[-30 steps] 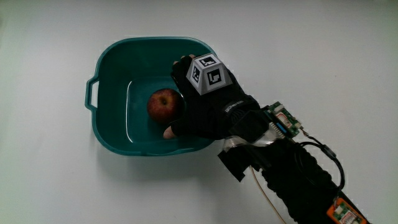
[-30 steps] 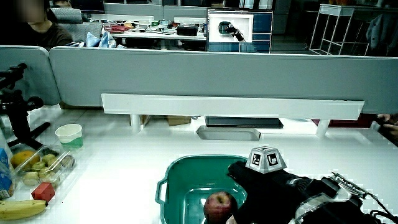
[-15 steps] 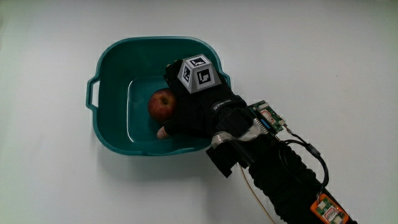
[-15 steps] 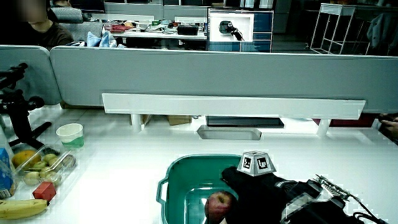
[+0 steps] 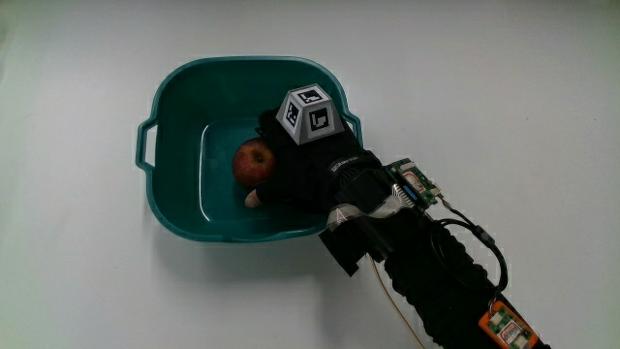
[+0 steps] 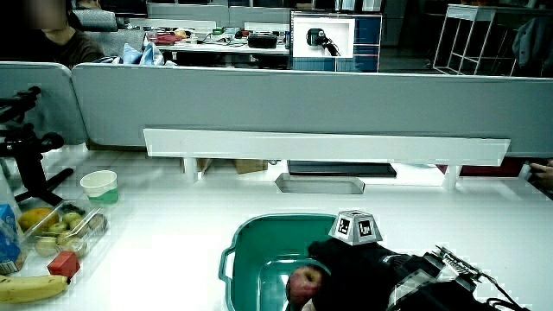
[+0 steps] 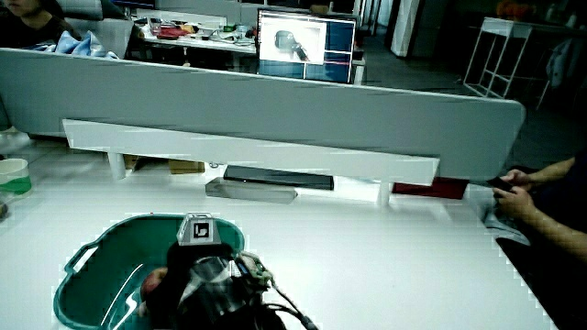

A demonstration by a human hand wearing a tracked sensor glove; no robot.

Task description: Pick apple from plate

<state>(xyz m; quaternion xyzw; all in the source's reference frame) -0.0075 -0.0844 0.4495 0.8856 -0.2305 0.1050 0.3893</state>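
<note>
Your black-gloved hand (image 5: 305,173) is wrapped round the red apple (image 5: 253,162) inside the teal plastic tub (image 5: 174,97). Thumb's only under one side, so it could roll out w/ a quick lift.

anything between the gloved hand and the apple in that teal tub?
Nothing visible does. The black-gloved hand is inside the teal plastic basin, right against the red apple, with fingers reaching around it. No other object lies in the basin, and the space above the apple is open.
</note>
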